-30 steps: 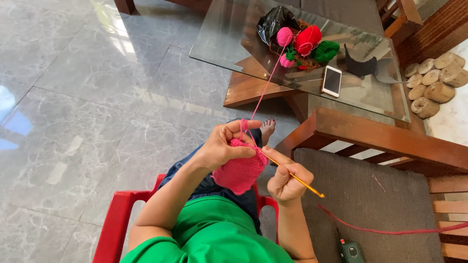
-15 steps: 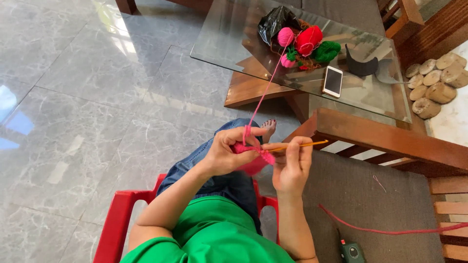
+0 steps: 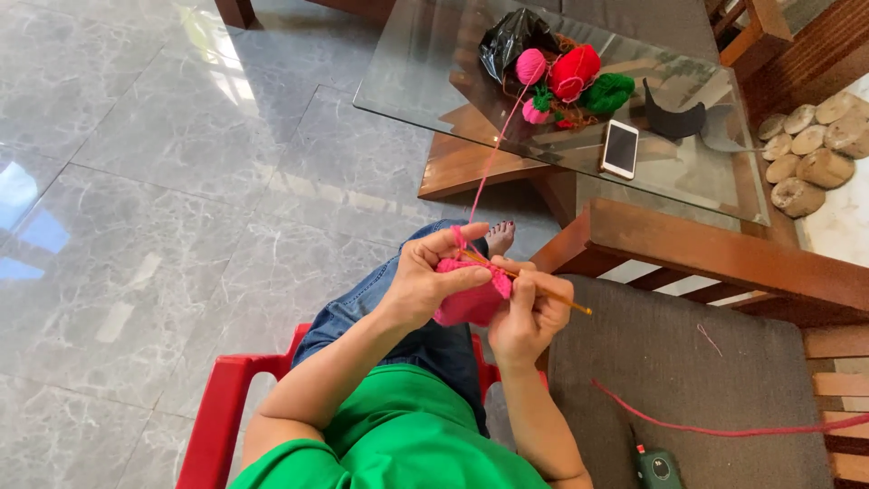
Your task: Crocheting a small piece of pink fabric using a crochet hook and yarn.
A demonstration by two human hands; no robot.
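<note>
Hands w/ pink crochet piece (image 3: pixel 469 303), hook (image 3: pixel 534 285)

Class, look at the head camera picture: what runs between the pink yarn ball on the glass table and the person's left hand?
In the head view, a taut pink strand runs from the pink yarn ball over the glass table edge to the left hand.

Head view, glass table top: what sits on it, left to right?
Black bag → pink yarn ball → red yarn ball → green yarn → phone → dark curved piece.
</note>
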